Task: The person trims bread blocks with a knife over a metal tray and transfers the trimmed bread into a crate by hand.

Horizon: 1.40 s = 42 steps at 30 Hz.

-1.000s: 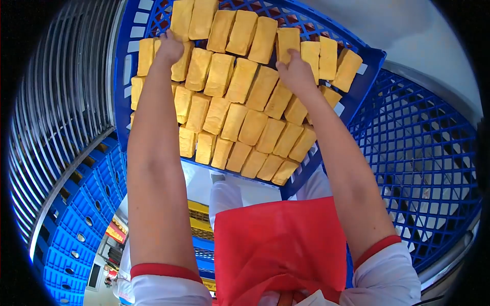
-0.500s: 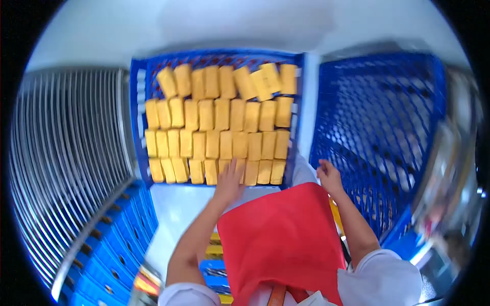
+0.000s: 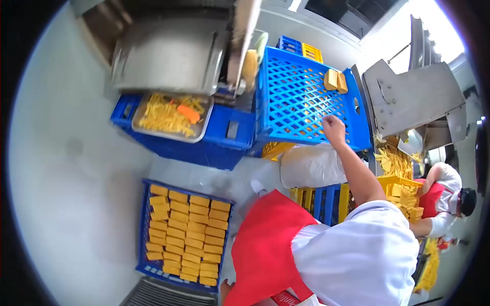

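Note:
My right hand (image 3: 334, 128) is over the near side of a raised blue crate (image 3: 293, 97), its fingers curled in with nothing visible in them. Two yellow blocks (image 3: 331, 80) lie side by side in the far right corner of that crate, apart from my hand. At the lower left, a dark blue crate (image 3: 141, 224) on the floor holds rows of yellow blocks (image 3: 195, 235). My left hand (image 3: 226, 288) shows only in part at the bottom, beside that crate's lower right corner and the red apron; its fingers are mostly hidden.
A metal tray (image 3: 206, 118) of yellow strips with an orange piece stands on a blue crate at the upper left. A white bag (image 3: 311, 166) is below the raised crate. At the right, a co-worker (image 3: 440, 196) leans by a yellow crate (image 3: 403, 181) near metal machinery (image 3: 408, 97).
The view has swung right from the full block crate, which now lies lower left. My right hand has moved over the raised crate. My left hand has left the blocks.

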Available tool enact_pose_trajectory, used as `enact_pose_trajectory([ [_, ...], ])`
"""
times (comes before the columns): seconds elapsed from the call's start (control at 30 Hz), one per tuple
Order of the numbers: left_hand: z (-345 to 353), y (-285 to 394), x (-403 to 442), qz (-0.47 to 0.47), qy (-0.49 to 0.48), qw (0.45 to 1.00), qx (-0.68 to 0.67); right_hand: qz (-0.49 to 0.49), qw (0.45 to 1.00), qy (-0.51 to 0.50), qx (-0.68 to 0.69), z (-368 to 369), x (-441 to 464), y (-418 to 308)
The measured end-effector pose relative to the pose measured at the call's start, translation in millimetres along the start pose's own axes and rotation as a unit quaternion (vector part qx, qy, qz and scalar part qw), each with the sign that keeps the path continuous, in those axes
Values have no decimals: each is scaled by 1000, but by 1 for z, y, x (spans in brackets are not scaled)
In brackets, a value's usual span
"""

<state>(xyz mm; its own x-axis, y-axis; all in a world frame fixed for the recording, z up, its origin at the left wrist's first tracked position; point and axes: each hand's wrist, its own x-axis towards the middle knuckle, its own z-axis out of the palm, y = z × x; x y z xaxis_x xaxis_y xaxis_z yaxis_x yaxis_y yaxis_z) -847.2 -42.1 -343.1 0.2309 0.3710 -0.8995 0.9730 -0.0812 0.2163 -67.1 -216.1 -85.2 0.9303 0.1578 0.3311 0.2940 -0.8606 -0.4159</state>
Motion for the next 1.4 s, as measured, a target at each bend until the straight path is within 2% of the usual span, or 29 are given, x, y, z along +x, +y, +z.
enact_pose_trajectory([
  [0.07, -38, 31, 0, 124, -76, 983, 112, 81, 994, -13, -74, -2, 45, 45],
  [0.13, -92, 106, -6, 194, -82, 959, 187, 209, 969, -45, -127, 0, 90, 71],
  [0.17, -118, 152, -17, 131, -33, 972, 191, 261, 954, -51, -138, 3, 110, 79],
  [0.2, -132, 171, 9, 88, -36, 977, 193, 262, 950, -69, -153, 7, 133, 97],
  [0.23, -134, 164, 56, 103, 23, 981, 162, 288, 943, -62, -157, 2, 150, 89],
  [0.27, -163, 273, -1, 39, 136, 982, 124, 305, 935, -77, -164, 4, 172, 97],
  [0.3, -152, 272, 29, 139, 277, 947, 87, 318, 926, -91, -179, 8, 193, 105],
  [0.33, -140, 276, 62, 190, 315, 922, -125, 336, 918, -113, -180, 10, 212, 112],
  [0.37, -142, 325, 43, 155, 287, 927, -183, 352, 907, -133, -190, 15, 228, 118],
  [0.4, -140, 364, 29, 180, 248, 925, -227, 351, 906, -131, -196, 20, 240, 134],
  [0.43, -138, 390, 20, 146, 160, 945, -244, 351, 907, -124, -199, 42, 261, 175],
  [0.47, -140, 428, -6, 185, 160, 957, -153, 335, 909, -143, -204, 51, 276, 183],
  [0.53, -121, 429, -7, 275, 143, 951, -10, 304, 910, -184, -211, 58, 292, 189],
  [0.63, -107, 423, -19, 207, 142, 968, -13, 268, 919, -196, -213, 78, 315, 196],
  [0.83, -81, 346, -46, 55, 175, 977, -108, 233, 956, -135, -113, 105, 306, 173],
  [0.9, -67, 319, -59, 19, 196, 970, -141, 223, 969, -103, -35, 108, 290, 157],
  [0.97, -44, 289, -70, -69, 204, 956, -201, 211, 972, -71, 71, 106, 271, 141],
  [1.03, -17, 258, -80, -90, 212, 947, -224, 206, 956, -43, 204, 97, 256, 124],
  [1.1, 9, 231, -90, -113, 222, 936, -250, 243, 893, -15, 379, 79, 249, 111],
  [1.13, 20, 218, -96, -128, 223, 927, -272, 297, 829, 9, 474, 64, 249, 103],
  [1.17, 32, 207, -102, -144, 225, 917, -295, 283, 737, 6, 614, 59, 256, 101],
  [1.2, 41, 198, -107, -150, 232, 908, -313, 171, 636, -153, 737, 34, 238, 70],
  [1.27, 57, 178, -117, -173, 250, 889, -343, -2, 467, -429, 773, -6, 198, -11],
  [1.3, 63, 166, -117, -176, 255, 882, -354, -10, 460, -439, 772, -28, 172, -64],
  [1.37, 74, 146, -114, -168, 212, 879, -392, -26, 370, -597, 711, -51, 117, -169],
  [1.4, 77, 138, -114, -174, 219, 871, -404, -32, 359, -608, 707, -40, 100, -193],
])
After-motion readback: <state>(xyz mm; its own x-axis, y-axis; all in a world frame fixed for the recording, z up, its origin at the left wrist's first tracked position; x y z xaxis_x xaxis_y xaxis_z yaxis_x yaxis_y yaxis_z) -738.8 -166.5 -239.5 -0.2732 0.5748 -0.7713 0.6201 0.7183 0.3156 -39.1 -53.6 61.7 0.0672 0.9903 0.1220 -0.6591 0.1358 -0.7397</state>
